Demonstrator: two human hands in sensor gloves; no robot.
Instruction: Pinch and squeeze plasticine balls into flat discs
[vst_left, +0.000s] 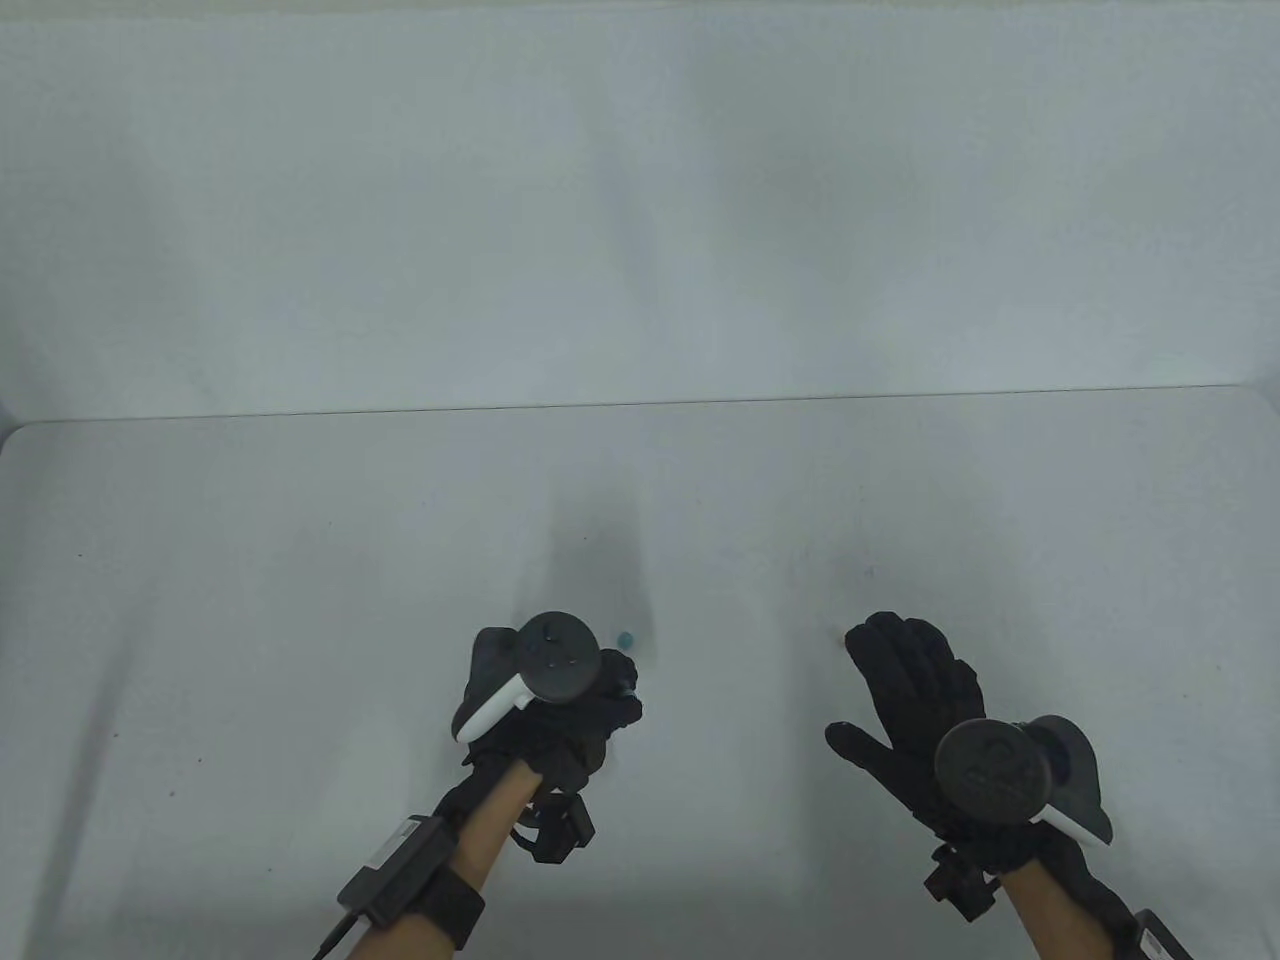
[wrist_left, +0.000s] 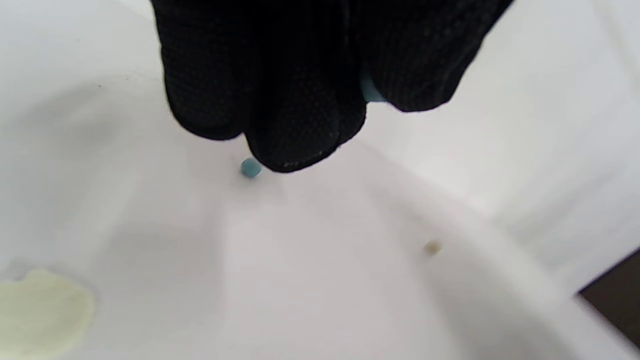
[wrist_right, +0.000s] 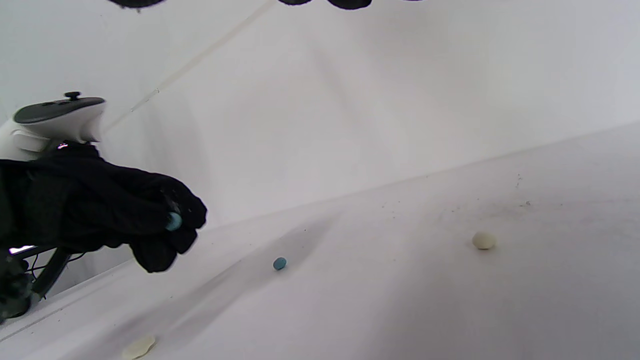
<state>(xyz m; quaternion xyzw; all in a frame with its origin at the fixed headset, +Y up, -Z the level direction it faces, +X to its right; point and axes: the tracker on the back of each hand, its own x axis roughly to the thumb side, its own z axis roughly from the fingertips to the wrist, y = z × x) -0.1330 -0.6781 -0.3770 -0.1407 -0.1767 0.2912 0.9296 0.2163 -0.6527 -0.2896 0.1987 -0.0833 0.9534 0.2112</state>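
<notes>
Left hand (vst_left: 560, 700) grip closed, pinching a blue lump (wrist_right: 173, 221) above the worktop (vst_left: 300, 600). Right hand (vst_left: 915, 700) grip open, fingers spread, holding nothing. Blue ball (vst_left: 626, 638), cream ball (wrist_right: 483, 240) and cream disc (wrist_right: 138, 347) lie on white worktop; white wall (vst_left: 640, 200) behind.

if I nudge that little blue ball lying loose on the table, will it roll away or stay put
The blue ball looks round and sits free on the flat table, so a nudge would probably roll it a little. It is tiny, likely very light. Being plasticine, it may dent or stick rather than slide, like the blue piece pinched in the left hand.
</notes>
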